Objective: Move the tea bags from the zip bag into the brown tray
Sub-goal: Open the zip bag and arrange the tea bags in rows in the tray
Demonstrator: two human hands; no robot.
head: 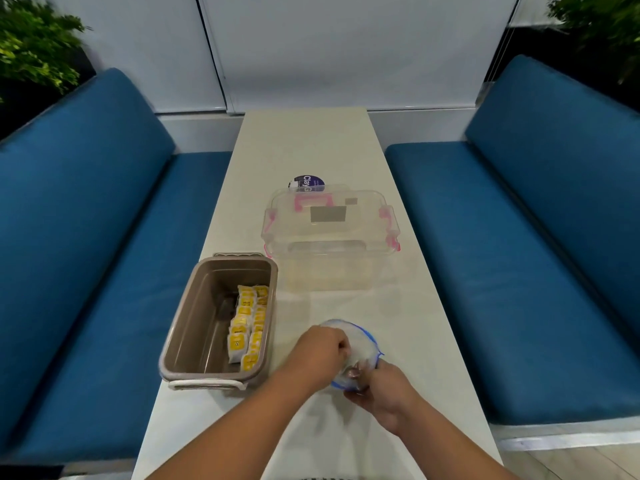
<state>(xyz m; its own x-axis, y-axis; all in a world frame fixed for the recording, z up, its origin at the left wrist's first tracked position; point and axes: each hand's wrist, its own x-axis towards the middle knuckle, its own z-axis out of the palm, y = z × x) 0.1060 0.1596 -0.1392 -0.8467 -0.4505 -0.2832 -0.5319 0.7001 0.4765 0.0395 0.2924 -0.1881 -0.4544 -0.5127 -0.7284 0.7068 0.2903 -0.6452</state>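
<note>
The clear zip bag (360,341) with a blue seal lies crumpled on the white table (311,150), near the front. My left hand (320,351) grips its left side with curled fingers. My right hand (379,389) pinches the bag's near rim by the blue seal. What the bag holds is hidden. To the left stands the brown tray (194,306), and several yellow-and-white tea bags (247,327) lie along its right inner side.
A clear plastic box (329,233) with pink clasps and a lid stands behind the bag, mid-table. A dark round label (308,182) peeks out behind it. Blue bench seats (86,237) flank the narrow table on both sides.
</note>
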